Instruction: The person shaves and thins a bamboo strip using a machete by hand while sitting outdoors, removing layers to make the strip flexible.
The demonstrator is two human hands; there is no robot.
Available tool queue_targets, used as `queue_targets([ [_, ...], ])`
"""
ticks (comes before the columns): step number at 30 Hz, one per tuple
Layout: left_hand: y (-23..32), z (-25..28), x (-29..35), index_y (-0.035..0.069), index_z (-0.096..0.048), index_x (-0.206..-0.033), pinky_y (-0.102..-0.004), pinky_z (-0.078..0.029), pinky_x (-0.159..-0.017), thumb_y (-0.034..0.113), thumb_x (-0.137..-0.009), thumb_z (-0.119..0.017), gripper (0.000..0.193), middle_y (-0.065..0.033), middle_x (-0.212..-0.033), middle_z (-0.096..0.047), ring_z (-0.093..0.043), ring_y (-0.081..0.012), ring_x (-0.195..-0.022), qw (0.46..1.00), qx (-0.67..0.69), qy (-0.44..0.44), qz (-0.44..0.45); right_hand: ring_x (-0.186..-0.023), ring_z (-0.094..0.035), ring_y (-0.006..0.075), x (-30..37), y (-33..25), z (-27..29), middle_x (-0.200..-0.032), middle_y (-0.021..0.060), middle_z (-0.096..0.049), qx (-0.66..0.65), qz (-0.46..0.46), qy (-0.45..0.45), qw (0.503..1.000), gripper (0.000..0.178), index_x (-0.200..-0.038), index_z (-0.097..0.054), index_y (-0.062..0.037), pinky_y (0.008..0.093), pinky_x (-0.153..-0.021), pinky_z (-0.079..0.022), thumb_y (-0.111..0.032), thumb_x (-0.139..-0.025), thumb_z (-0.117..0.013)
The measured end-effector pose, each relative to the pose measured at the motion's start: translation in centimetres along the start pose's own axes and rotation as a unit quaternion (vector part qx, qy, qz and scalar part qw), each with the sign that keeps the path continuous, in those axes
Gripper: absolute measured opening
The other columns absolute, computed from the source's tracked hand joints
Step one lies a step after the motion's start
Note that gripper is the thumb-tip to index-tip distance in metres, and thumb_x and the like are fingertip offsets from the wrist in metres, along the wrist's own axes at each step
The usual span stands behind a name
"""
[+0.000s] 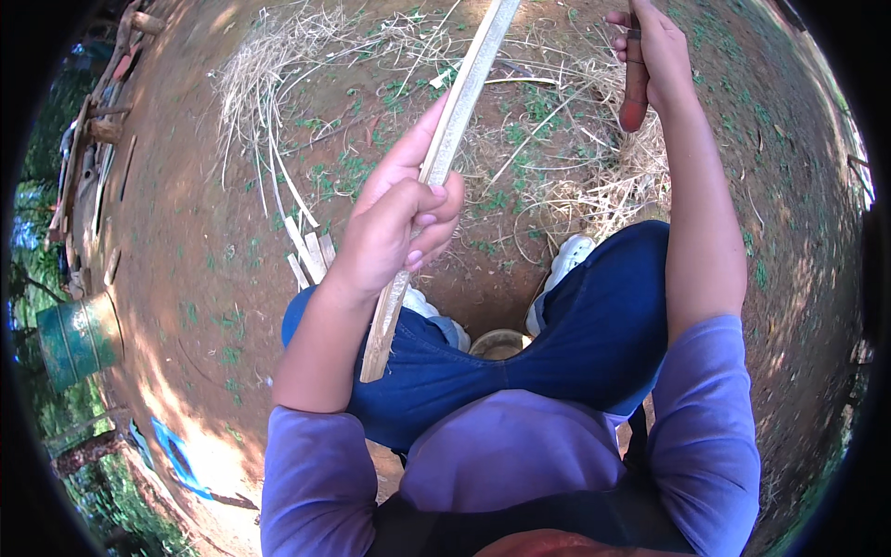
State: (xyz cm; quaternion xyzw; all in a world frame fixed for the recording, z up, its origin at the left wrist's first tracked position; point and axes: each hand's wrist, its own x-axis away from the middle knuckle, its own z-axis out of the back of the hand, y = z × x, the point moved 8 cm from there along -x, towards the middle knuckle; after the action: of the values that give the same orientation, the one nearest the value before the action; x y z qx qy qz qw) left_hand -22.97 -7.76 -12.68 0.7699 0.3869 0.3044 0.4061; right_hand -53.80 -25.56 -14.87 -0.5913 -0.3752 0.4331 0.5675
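My left hand (406, 218) is closed around a long, pale split-bamboo strip (469, 93). The strip slants from above my thigh up past the top edge of the view, where its far end is cut off. At the upper right, my right hand (661, 51) grips a tool by its brown wooden handle (635, 88), which has a dark band and a reddish butt. The tool's working end lies outside the picture, so its kind does not show. The two hands are well apart.
Thin shavings (278, 65) lie heaped on the bare earth, with another pile (603, 190) ahead of my right shoe. Several short pale strips (309, 251) rest by my left knee. A green drum (79, 342) and a blue object (178, 457) are off to the left.
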Motion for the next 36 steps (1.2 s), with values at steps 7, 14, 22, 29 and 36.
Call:
queue_targets([
  [7, 2.9, 2.5, -1.5, 0.015, -0.016, -0.165, -0.0197, -0.035, -0.035, 0.004, -0.092, -0.035, 0.076, 0.0019, -0.068, -0.039, -0.034, -0.0049, -0.04, 0.983, 0.163, -0.015, -0.078, -0.067, -0.056, 0.0038, 10.0, -3.9, -8.4, -0.096, 0.0013, -0.07, 0.042, 0.059, -0.254, 0.964, 0.048, -0.143, -0.062, -0.0077, 0.0219, -0.06, -0.045, -0.028, -0.1, -0.069],
  [14, 2.7, 4.9, -0.6, 0.011, -0.049, -0.142, -0.0183, -0.037, -0.035, 0.006, -0.1, -0.036, 0.044, 0.0017, -0.072, -0.041, -0.037, -0.0046, -0.04, 0.971, 0.21, 0.061, -0.099, -0.06, -0.054, 0.0063, 16.6, -5.4, -13.6, -0.084, 0.0036, -0.068, 0.077, 0.188, -0.377, 0.904, 0.031, -0.119, -0.071, -0.0109, 0.0256, -0.054, -0.042, -0.026, -0.093, -0.078],
  [22, 3.1, 5.0, -0.5, 0.004, -0.045, -0.142, -0.018, -0.033, -0.035, 0.006, -0.099, -0.036, 0.044, 0.0039, -0.067, -0.038, -0.034, -0.0033, -0.04, 0.985, 0.059, 0.134, -0.088, -0.064, -0.057, 0.008, 16.4, -4.6, -14.1, -0.073, 0.0013, -0.066, 0.083, 0.245, -0.335, 0.906, 0.031, -0.118, -0.07, -0.0094, 0.0276, -0.058, -0.043, -0.027, -0.093, -0.077],
  [29, 1.9, 1.9, -0.5, 0.009, -0.013, -0.166, -0.0186, -0.032, -0.035, 0.007, -0.091, -0.036, 0.079, 0.005, -0.065, -0.033, -0.03, -0.0031, -0.041, 0.992, -0.075, 0.085, -0.057, -0.077, -0.065, 0.0079, 9.8, -4.8, -11.1, -0.089, 0.0067, -0.07, -0.007, 0.115, -0.244, 0.963, 0.015, -0.105, -0.064, -0.0009, 0.0239, -0.065, -0.05, -0.014, -0.1, -0.068],
  [36, 1.4, 1.8, -1.0, 0.013, -0.013, -0.167, -0.0197, -0.032, -0.037, 0.005, -0.091, -0.035, 0.08, 0.0044, -0.066, -0.038, -0.033, -0.0034, -0.044, 0.995, -0.059, 0.073, -0.042, -0.078, -0.064, 0.0072, 9.2, -3.4, -10.9, -0.088, 0.0039, -0.071, 0.011, 0.124, -0.236, 0.964, 0.02, -0.108, -0.064, -0.0003, 0.0239, -0.064, -0.049, -0.011, -0.095, -0.075],
])
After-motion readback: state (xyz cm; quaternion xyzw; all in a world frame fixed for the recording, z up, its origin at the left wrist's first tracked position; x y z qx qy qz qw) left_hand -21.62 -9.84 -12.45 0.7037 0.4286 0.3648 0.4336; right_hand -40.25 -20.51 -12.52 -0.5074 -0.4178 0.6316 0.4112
